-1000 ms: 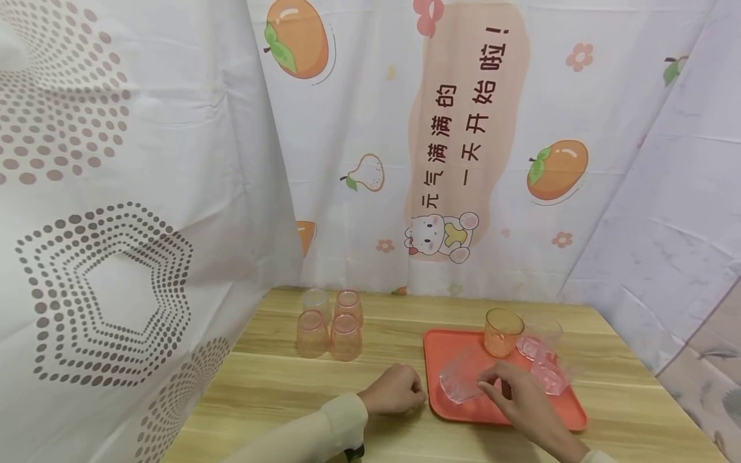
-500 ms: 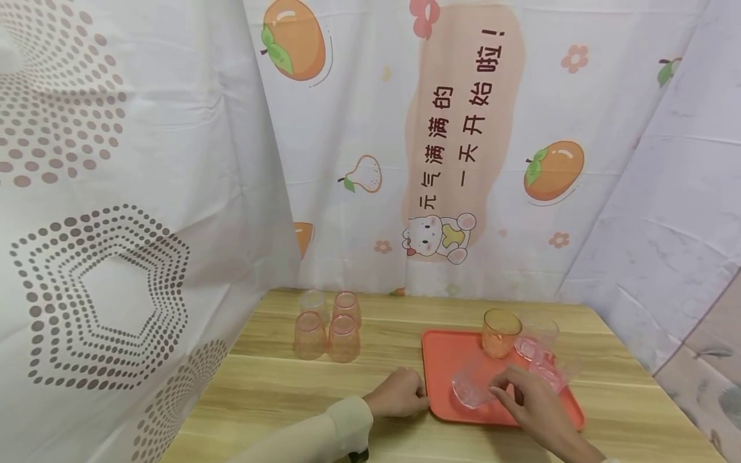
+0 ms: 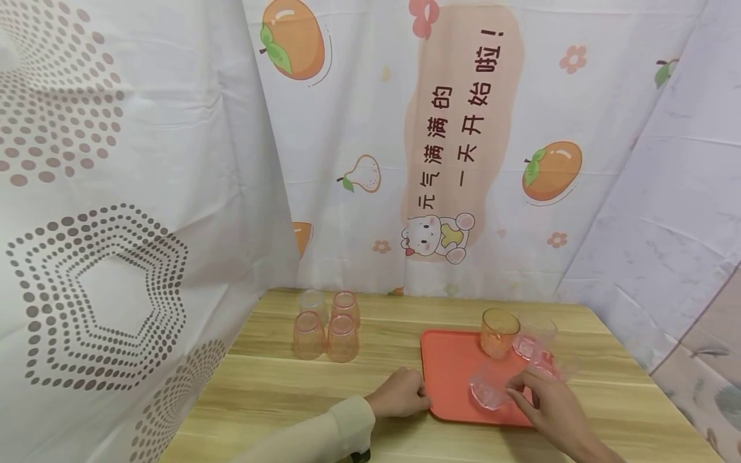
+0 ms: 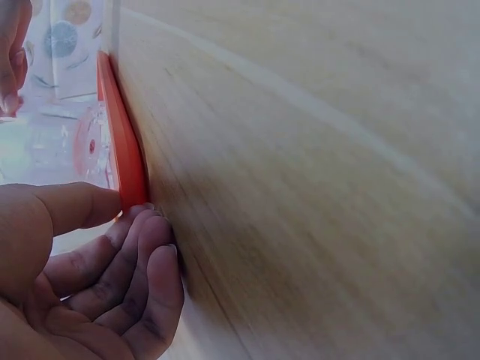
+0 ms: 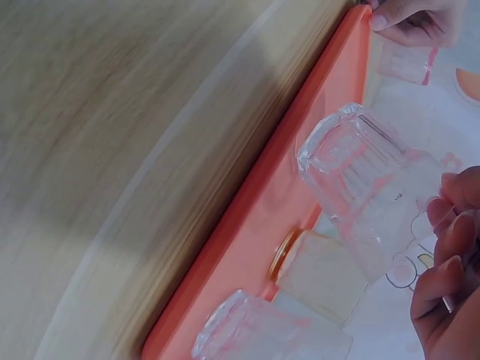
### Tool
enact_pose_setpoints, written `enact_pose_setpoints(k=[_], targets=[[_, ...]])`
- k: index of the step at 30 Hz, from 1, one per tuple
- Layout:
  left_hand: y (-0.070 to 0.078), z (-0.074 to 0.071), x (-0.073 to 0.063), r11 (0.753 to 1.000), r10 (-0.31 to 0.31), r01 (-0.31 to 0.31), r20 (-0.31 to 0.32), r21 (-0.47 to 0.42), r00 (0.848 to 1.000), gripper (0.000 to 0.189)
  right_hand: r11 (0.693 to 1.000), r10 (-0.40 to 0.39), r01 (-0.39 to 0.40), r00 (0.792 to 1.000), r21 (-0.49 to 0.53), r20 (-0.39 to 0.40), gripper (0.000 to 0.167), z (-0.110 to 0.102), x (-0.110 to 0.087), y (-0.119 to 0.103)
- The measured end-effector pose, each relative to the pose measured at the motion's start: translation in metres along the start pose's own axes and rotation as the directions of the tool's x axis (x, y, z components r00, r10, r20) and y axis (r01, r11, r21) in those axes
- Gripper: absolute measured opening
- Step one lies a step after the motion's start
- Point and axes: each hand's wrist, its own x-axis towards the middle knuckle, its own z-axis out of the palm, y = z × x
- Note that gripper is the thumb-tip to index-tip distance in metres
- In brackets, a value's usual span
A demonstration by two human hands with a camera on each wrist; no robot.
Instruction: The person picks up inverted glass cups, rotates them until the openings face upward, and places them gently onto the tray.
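Observation:
My left hand (image 3: 399,393) pinches the near left corner of the orange-red tray (image 3: 451,366). In the left wrist view the thumb lies on the tray's rim, with the fingers curled below. My right hand (image 3: 552,408) holds a clear plastic cup (image 3: 489,392) by its rim, thumb and fingertips pinching it. This cup is tilted over the tray, its base towards the left; the right wrist view shows its ribbed base end (image 5: 341,146). Behind it on the tray stands an amber cup (image 3: 499,333). Clear cups, one of them (image 3: 525,347) beside the amber cup, are partly hidden by my right hand.
Several pale pink and clear cups (image 3: 343,337) stand upside down in a cluster at the back left of the wooden table (image 3: 272,386). Patterned curtains (image 3: 359,128) enclose the back and sides. A dark band shows at my left wrist.
My right hand has moved the clear cup to the right across the tray. The left hand stays at the tray's corner.

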Motion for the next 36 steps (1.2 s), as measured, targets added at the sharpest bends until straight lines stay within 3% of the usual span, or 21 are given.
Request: enact_pose_setpoints(k=[4,14,30,36], targets=[[0.001,0.000,0.000,1.000,0.007,-0.007,-0.008,0.009,1.000,0.055,1.000,-0.003,0.003,1.000,-0.026,0.004,0.028,-0.005,-0.006,0.007],[0.001,0.001,0.001,1.000,0.010,-0.009,-0.013,0.019,1.000,0.055,0.995,0.024,-0.023,1.000,-0.094,0.010,0.042,-0.016,-0.020,0.019],[-0.001,0.001,0.000,1.000,0.011,-0.010,-0.010,0.013,1.000,0.055,0.985,-0.066,0.072,0.997,-0.158,0.042,0.040,-0.027,-0.027,0.032],[0.000,0.000,-0.001,1.000,0.010,-0.010,-0.012,0.010,1.000,0.054,0.983,-0.014,0.027,0.997,-0.179,0.071,0.041,-0.030,-0.026,0.032]])
